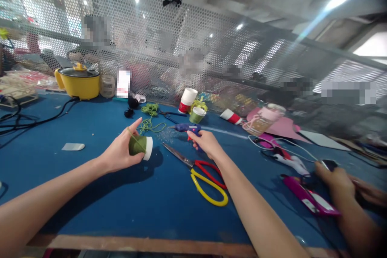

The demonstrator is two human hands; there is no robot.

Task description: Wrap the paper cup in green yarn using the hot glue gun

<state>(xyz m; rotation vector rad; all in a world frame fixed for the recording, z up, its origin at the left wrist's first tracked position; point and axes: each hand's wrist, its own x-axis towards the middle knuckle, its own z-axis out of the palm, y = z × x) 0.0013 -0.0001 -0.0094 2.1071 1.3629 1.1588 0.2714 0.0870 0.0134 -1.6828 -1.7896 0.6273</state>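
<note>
A paper cup (148, 148) wrapped in green yarn lies sideways in my left hand (121, 149), thumb and fingers closed round it. Its white end faces right. A strand of the green yarn (150, 109) trails from the hand to a loose tangle on the table behind. My right hand (205, 142) is wrapped round a blue hot glue gun (184, 127), whose nozzle points left toward the cup but stands apart from it. Below, large scissors (193, 165) with one red and one yellow handle lie slightly open, partly behind my right forearm.
A yellow electric pot (79, 82) and a jar (107, 86) stand at the back left. White-and-red cups (188, 100) and a green-wrapped cup (197, 115) stand before the perforated screen (157, 48). At right are a purple device (311, 197), cables and another person's hand (335, 177).
</note>
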